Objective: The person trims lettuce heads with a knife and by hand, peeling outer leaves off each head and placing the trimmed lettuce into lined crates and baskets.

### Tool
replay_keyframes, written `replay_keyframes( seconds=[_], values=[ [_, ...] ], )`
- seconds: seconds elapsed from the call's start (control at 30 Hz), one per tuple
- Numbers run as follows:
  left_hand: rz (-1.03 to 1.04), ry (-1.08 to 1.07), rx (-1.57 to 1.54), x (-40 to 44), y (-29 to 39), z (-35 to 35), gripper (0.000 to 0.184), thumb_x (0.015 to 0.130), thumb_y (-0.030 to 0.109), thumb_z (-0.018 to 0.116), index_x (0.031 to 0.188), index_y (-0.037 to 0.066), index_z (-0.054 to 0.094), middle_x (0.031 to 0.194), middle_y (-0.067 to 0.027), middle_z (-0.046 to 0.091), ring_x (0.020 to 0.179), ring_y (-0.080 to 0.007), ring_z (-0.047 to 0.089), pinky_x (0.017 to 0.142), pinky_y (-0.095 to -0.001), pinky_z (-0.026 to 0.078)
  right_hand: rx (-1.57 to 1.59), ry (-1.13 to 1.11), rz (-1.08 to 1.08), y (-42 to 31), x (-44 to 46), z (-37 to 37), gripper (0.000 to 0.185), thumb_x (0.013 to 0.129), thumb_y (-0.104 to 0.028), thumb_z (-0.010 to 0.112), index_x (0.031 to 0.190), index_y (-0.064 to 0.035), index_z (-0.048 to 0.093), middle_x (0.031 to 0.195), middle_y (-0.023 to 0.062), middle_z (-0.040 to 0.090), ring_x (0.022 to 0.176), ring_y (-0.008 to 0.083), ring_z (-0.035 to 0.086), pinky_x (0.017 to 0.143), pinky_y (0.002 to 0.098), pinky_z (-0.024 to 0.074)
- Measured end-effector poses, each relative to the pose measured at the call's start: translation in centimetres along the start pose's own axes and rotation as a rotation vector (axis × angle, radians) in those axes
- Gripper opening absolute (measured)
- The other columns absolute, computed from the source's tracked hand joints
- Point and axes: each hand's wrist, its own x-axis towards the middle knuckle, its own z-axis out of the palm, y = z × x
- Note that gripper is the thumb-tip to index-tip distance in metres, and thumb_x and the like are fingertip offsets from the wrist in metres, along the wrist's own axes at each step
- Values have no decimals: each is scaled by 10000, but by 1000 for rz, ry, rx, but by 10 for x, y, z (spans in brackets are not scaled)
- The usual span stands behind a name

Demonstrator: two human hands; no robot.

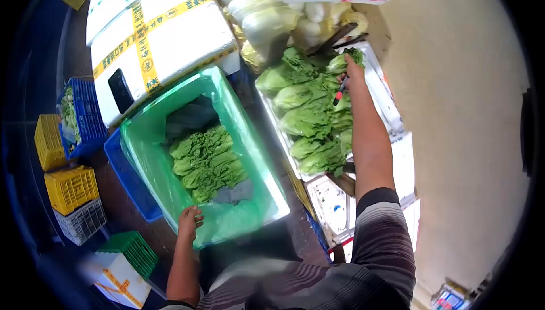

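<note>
My right hand (353, 71) reaches to the far end of a white box, its fingers closed at a head of lettuce (338, 63). A black marker pen with a red end (340, 92) is tucked in the same hand. Rows of green lettuce (309, 120) lie below it in the box. My left hand (189, 222), fingers loosely curled and apart, is at the near left rim of a box lined with a green plastic bag (261, 188). Inside that lined box, several lettuces (207, 159) lie in a row beside a grey sheet (234, 192).
White foam boxes with yellow tape (187, 34) stand at upper left, a phone (120, 90) on top. Wrapped Chinese cabbages (261, 17) are piled at the back. Blue (89, 118) and yellow crates (71, 188) line the left side. Bare floor (465, 111) stretches along the right.
</note>
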Motion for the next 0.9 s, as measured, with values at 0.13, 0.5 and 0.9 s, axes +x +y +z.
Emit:
replay_keyframes(
  seconds=[0.13,0.5,0.9],
  values=[
    [-9,80,34,-1,-8,8,456,956,360,627,1277,45,552,1068,-85,652,845,-224,655,732,-367,516,-45,-28,-1,12,45,20,405,857,-400,766,900,-57,553,573,80,418,440,252,450,524,496,554],
    [423,106,451,81,3,13,536,893,370,691,1223,-46,616,1074,-158,697,931,-239,664,780,-370,517,339,-454,-121,-33,132,-119,237,1037,-271,500,1087,-44,540,1104,126,637,981,226,591,837,371,492],
    [648,453,601,227,103,6,458,875,303,652,1134,-72,609,1031,-305,663,980,-465,633,860,-522,498,-354,-750,385,231,-389,13,345,928,-215,610,1179,21,585,862,109,661,535,108,528,515,279,510]
  ],
)
